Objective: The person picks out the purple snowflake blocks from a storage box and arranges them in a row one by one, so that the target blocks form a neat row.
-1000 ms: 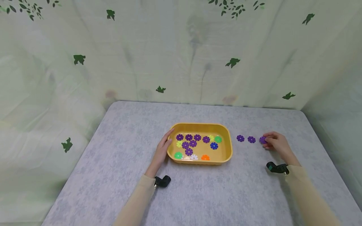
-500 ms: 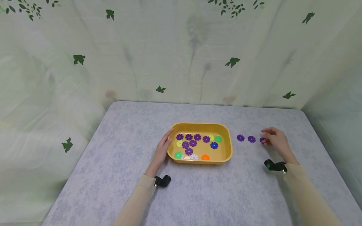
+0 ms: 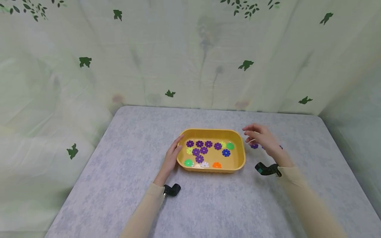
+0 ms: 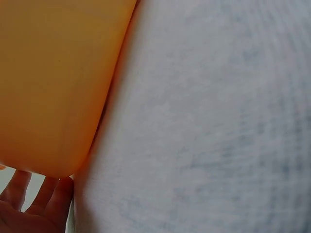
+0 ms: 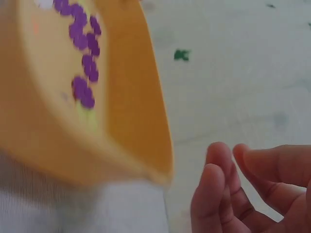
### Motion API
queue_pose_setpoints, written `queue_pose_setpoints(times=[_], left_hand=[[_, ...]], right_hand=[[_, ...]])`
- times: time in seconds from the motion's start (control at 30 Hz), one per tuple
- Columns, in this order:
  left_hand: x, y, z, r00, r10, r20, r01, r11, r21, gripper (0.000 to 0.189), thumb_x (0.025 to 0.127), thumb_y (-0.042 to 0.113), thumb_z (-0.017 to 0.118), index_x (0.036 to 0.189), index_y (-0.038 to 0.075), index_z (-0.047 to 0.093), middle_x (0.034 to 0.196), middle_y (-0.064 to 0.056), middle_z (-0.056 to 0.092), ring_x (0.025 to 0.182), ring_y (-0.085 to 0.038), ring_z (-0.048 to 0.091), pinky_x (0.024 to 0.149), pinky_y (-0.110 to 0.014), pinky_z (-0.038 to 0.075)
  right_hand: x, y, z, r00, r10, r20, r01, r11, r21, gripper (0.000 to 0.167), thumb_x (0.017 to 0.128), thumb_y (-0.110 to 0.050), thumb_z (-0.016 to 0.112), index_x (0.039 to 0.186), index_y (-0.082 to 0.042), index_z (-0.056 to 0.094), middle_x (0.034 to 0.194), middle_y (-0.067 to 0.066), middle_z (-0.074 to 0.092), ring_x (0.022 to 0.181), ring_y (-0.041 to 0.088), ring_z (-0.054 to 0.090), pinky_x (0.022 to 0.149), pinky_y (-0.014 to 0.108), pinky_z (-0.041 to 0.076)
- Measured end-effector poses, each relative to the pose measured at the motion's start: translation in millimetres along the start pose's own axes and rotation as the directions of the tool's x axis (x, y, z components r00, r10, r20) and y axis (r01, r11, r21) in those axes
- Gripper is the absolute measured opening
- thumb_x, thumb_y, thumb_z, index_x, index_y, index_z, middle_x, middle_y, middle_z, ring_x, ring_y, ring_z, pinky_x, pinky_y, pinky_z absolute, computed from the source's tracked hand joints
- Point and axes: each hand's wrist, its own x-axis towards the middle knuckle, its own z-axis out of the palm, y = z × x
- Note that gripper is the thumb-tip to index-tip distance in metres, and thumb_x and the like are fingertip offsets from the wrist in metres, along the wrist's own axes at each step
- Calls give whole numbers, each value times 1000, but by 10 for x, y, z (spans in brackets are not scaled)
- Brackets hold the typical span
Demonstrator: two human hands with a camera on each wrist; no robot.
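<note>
A yellow plastic tray [image 3: 211,171] holds several small notched flower-shaped discs: mostly purple discs [image 3: 203,150], plus yellow, green, blue, white and orange ones. My left hand [image 3: 170,158] rests against the tray's left end; in the left wrist view its fairly straight fingers [image 4: 51,196] touch the outer wall. Just off the tray's right end, my right hand [image 3: 263,138] hovers with loosely bent fingers and nothing between thumb and fingertips, as the right wrist view shows. Under it, partly hidden, purple discs [image 3: 254,146] lie in a row on the table.
The grey mottled tabletop [image 3: 214,205] carries the tray near its middle. Behind it hangs a pale curtain [image 3: 190,59] with green leaf shapes, which also closes off both sides. A black wrist camera [image 3: 268,169] sits on the right wrist.
My right hand has let go of the rightmost purple disc, left it in the row, and moved left to the tray's right end. The left hand stays in place.
</note>
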Motion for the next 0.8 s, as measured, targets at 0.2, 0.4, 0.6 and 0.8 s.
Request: queue_pose_setpoints(times=[0.2,0.4,0.6,0.8], left_hand=[[98,-290,5,999,28,-36,-28,1000,1,42,105,23,37,147,22,39,153,2,31,141,-15,22,116,-36,17],[102,-308,16,998,45,-47,-44,999,16,42,105,24,37,146,24,41,152,3,33,140,-15,24,115,-38,19],[99,-299,10,998,36,-45,-35,999,26,42,105,22,37,146,25,40,152,5,32,140,-13,24,115,-35,19],[44,-105,-7,999,27,-16,-28,1000,-12,43,105,14,37,148,12,38,153,-6,31,142,-22,22,116,-39,16]], right_hand=[[125,-155,389,994,-12,113,7,999,43,34,100,-15,50,123,9,52,116,29,54,87,37,60,76,39,57],[204,-251,759,968,-42,246,24,997,76,33,100,-13,49,123,10,52,114,31,56,86,39,62,77,46,56],[321,-345,1051,934,-23,357,-10,996,90,31,100,-13,50,122,8,55,112,28,59,83,33,63,78,46,56],[444,-403,1254,895,16,445,-38,998,41,32,100,-14,50,123,6,56,114,23,61,82,30,66,73,37,58]])
